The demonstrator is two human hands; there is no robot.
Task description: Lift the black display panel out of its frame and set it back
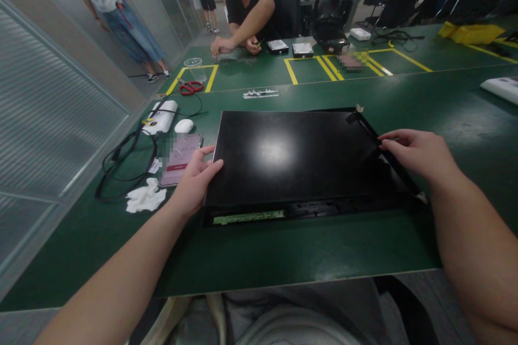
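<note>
A black flat display panel (pixel 291 156) lies on the green table in front of me, its glossy face up with a bright reflection. Along its right side and back corner shows a thin black frame (pixel 399 172), with the panel sitting slightly askew to it. A narrow green circuit board (pixel 249 218) is visible below the panel's near edge. My left hand (pixel 196 179) grips the panel's left edge, thumb on top and the other fingers partly hidden. On the other side, my right hand (pixel 416 152) pinches the frame's right rail between thumb and fingers.
At left lie a phone (pixel 180 164), crumpled tissue (pixel 146 197), a black cable (pixel 117 151), a white case (pixel 184 126) and red-handled scissors (pixel 191 88). White strips (pixel 261 94) lie beyond the panel. A person (pixel 254 11) across the table works near two hard drives (pixel 302 50).
</note>
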